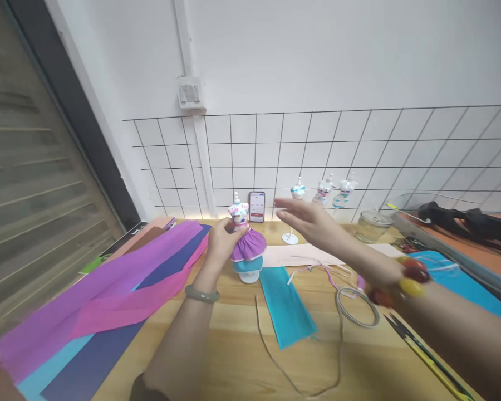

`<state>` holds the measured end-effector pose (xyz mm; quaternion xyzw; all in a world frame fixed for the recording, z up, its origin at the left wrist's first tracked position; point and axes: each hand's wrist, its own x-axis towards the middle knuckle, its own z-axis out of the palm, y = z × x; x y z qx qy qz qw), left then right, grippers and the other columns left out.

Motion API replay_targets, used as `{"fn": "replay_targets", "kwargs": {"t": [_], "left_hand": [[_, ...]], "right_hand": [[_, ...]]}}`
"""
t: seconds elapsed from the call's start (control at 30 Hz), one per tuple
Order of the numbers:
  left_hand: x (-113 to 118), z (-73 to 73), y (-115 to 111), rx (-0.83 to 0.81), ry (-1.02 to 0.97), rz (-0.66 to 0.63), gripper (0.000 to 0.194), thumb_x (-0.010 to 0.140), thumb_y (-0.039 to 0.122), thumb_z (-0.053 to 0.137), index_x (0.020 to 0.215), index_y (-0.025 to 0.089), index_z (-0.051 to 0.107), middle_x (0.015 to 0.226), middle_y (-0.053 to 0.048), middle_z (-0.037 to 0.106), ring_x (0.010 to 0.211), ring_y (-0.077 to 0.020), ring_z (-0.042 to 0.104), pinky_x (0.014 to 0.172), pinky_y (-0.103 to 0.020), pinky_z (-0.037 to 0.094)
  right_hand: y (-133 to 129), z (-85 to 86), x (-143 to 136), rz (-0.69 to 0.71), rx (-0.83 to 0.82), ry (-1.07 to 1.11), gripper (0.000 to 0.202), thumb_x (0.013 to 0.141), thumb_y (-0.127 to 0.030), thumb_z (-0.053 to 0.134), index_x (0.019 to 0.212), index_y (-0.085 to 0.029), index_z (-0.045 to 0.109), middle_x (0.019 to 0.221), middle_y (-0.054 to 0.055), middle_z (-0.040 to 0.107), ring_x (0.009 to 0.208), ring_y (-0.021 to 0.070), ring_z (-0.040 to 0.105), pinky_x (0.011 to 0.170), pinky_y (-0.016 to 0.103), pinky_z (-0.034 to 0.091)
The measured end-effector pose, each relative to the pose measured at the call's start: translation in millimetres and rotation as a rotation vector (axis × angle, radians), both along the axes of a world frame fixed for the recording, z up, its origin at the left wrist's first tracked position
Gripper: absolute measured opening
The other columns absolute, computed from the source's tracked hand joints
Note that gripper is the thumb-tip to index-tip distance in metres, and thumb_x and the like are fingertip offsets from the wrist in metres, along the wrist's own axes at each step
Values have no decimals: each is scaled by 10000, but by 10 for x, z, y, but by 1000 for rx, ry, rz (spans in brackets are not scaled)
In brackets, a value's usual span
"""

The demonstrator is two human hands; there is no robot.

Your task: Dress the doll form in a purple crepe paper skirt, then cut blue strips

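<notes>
A small dress form on a white stand wears a floral top and a purple skirt over a teal layer. My left hand is wrapped round its waist, a green bangle on the wrist. To the right, my right hand is raised with fingers stretched out and nothing in them. Behind that hand stands another small dress form, partly hidden by it. A strip of teal fabric lies on the table in front of the dressed form.
Purple, pink and navy fabrics spread across the left. A phone stands at the back. A thin cord, a ring, yellow-handled scissors and a glass jar lie rightward. More dress forms stand by the wire grid.
</notes>
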<state>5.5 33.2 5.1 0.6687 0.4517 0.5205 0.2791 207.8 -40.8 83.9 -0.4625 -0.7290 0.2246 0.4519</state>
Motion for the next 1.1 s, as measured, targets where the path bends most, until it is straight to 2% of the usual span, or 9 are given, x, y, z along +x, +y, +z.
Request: {"fn": "replay_targets", "kwargs": {"t": [0.13,0.23,0.3,0.4,0.47,0.57,0.73,0.9,1.1], "left_hand": [[-56,-68,77,18,-14,62,308,682,382,688,880,152,641,902,-69,674,857,-195,590,744,-289,412],[-27,-95,65,27,-13,49,336,665,386,705,893,153,625,901,-64,660,829,-184,583,720,-280,413],[15,-115,48,28,-7,15,359,647,405,718,884,154,621,894,-60,650,810,-180,579,695,-273,414],[77,-143,35,22,-6,-30,369,619,418,739,848,154,620,873,-52,638,795,-180,575,678,-272,414],[98,-151,38,19,-17,-45,365,611,402,748,845,155,617,881,-53,636,796,-182,575,687,-280,419],[96,-139,47,7,-39,-91,350,630,383,743,864,155,616,887,-61,650,814,-192,586,723,-304,432],[72,-55,22,-12,-84,-244,372,680,378,716,951,147,611,958,-88,673,909,-213,615,820,-340,449],[98,88,-121,-100,-183,-416,408,659,340,747,984,145,598,988,-93,669,930,-221,613,832,-342,463],[127,172,-280,-201,-291,-555,429,681,303,737,1045,153,566,1055,-105,647,913,-211,613,807,-332,479]], "right_hand": [[-309,-494,320,-100,-151,-120,422,847,-473,522,1200,-252,587,1220,69,607,1116,273,554,929,452,463],[-597,-849,530,-144,-226,-144,416,836,-497,518,1162,-260,621,1221,70,610,1124,290,549,927,441,467],[-775,-1024,619,-165,-278,-126,412,823,-511,525,1128,-263,646,1214,78,614,1140,306,536,921,451,469],[-943,-1172,624,-170,-418,-1,417,767,-539,576,1038,-244,690,1162,94,646,1106,312,563,931,460,460],[-951,-1213,530,-135,-543,181,433,744,-531,610,1031,-215,685,1117,102,668,1065,291,593,953,446,446],[-795,-1228,295,-67,-721,554,428,754,-456,648,1079,-177,637,1071,105,683,1000,239,631,908,384,480],[-352,-1160,-30,-70,-765,1065,315,777,-286,676,1059,-184,578,978,81,687,851,171,665,739,284,523],[-152,-1067,-107,51,-834,1255,190,815,-277,631,976,-190,580,813,20,674,661,120,643,614,245,518],[-187,-1086,-183,167,-828,1291,189,774,-181,660,953,-162,604,694,-18,648,502,56,564,498,166,469]]}}
